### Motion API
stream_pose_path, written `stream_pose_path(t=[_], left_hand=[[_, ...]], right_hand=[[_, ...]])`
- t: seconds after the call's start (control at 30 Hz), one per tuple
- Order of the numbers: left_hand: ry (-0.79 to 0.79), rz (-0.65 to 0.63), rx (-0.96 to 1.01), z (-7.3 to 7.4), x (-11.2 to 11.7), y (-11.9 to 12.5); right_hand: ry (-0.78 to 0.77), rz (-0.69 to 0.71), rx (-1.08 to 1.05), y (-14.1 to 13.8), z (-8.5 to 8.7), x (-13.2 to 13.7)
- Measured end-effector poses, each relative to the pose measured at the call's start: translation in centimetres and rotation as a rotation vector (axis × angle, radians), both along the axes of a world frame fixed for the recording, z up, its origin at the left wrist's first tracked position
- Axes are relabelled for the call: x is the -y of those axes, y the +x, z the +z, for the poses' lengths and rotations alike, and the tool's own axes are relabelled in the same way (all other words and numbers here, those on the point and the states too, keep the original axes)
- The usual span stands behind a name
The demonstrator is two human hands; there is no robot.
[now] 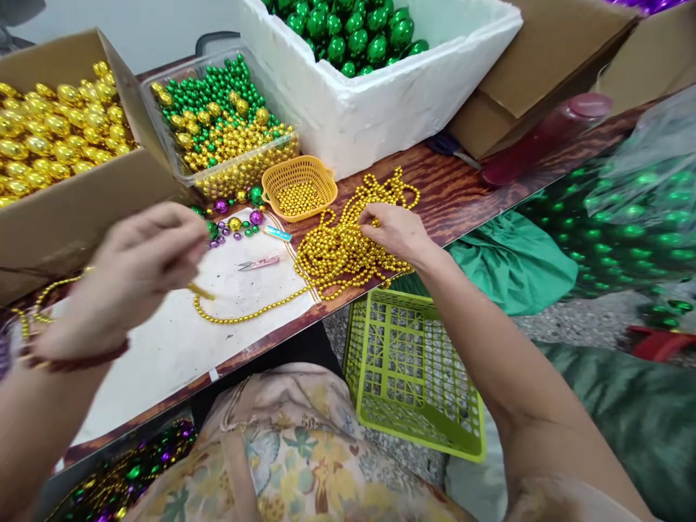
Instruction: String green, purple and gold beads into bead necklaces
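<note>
My left hand (pixel 127 279) is raised over the white sheet (pixel 163 348), fingers pinched on the end of a gold bead string (pixel 244 313) that trails across the sheet to the right. My right hand (pixel 396 230) rests on top of a tangled pile of gold bead strings (pixel 340 254) on the wooden table (pixel 462 192), its fingers curled and pinching strands of the pile. Small pink snips (pixel 261 262) lie on the sheet between my hands. Loose purple, green and gold beads (pixel 236 223) sit just behind the snips.
A cardboard box of large gold balls (pixel 48 138) stands at the left, a clear tub of green and gold beads (pixel 228 127) behind, a small yellow basket (pixel 299 187) beside it, a white foam box of green balls (pixel 380 87) further back. A green crate (pixel 413 377) sits below the table edge.
</note>
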State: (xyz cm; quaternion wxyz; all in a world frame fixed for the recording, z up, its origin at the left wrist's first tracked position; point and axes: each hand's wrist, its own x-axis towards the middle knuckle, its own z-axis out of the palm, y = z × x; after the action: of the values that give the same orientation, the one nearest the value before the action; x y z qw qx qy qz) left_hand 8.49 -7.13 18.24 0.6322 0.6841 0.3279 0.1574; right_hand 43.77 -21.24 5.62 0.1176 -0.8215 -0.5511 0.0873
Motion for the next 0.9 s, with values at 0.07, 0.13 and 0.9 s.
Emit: stream_pose_path(t=[0.07,0.13,0.9], left_hand=[[-0.059,-0.097,-0.051,-3.1,0.4,5.0],[-0.021,-0.207,-0.089,-6.6,1.3,8.5],[-0.083,-0.097,0.015,-14.4,1.7,18.2]], right_hand=[[0.013,0.003,0.041,-0.3,0.3,0.3],[0.03,0.036,0.085,-1.4,0.7,0.9],[0.134,-0.222,-0.016,1.3,0.5,3.3]])
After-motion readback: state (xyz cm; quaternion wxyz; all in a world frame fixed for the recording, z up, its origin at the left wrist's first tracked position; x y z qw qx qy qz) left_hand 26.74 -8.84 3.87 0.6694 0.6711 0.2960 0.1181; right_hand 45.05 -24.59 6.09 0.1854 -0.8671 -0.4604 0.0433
